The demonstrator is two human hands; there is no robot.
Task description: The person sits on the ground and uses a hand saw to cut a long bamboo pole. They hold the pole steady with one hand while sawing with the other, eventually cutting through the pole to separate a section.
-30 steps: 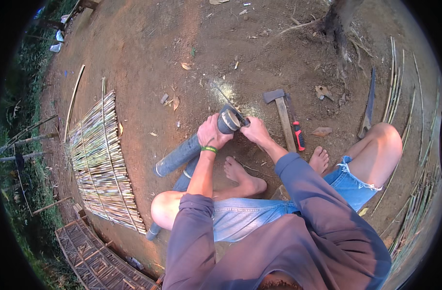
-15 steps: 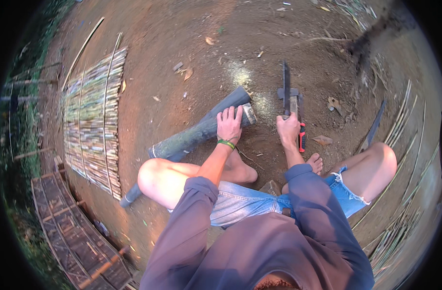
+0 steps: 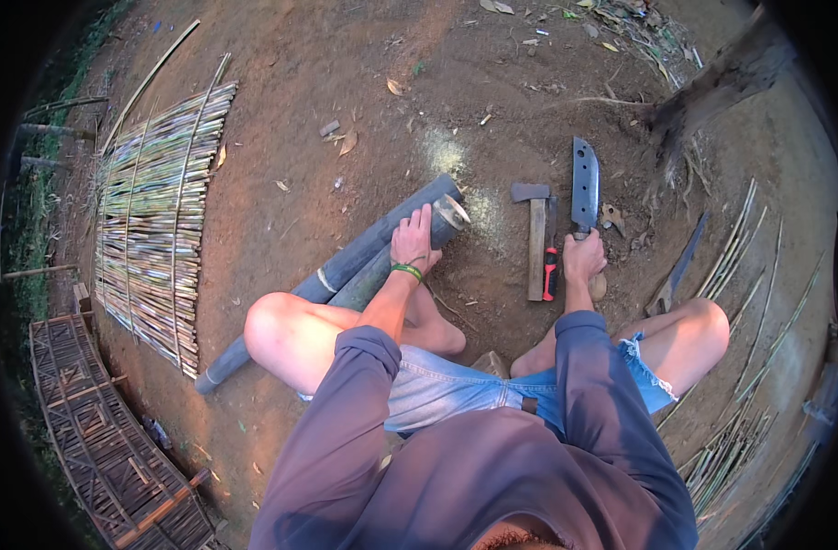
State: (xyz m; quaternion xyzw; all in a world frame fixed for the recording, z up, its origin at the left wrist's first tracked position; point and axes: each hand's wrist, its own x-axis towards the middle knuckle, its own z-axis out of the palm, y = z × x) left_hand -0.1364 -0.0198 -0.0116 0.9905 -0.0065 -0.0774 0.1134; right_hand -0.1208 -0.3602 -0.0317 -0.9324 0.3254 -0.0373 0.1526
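My left hand [image 3: 413, 244] is wrapped over the upper part of a short, thick bamboo section [image 3: 371, 277], close to its pale cut end. That section lies against a longer dark bamboo pole [image 3: 350, 259], which runs down past my left knee. In my right hand [image 3: 584, 259] is a machete [image 3: 584, 183] with a broad, dark blade pierced by small holes, its tip pointing away from me. Left of that hand, a hatchet [image 3: 536, 238] with a wooden handle lies on the ground, beside a red-and-black-handled tool [image 3: 549, 270] with a narrow dark blade.
Pale sawdust [image 3: 444, 151] is scattered beyond the bamboo ends. Another long blade [image 3: 683, 257] lies by my right knee, near thin bamboo strips [image 3: 726, 257]. A slatted bamboo panel [image 3: 162, 220] lies at left, above a wooden rack [image 3: 116, 431]. A tree trunk [image 3: 722, 78] stands far right.
My right hand has carried the machete rightward, off the hatchet, and the blade's flat side now shows. The short bamboo section under my left hand has turned to lie closer along the long pole.
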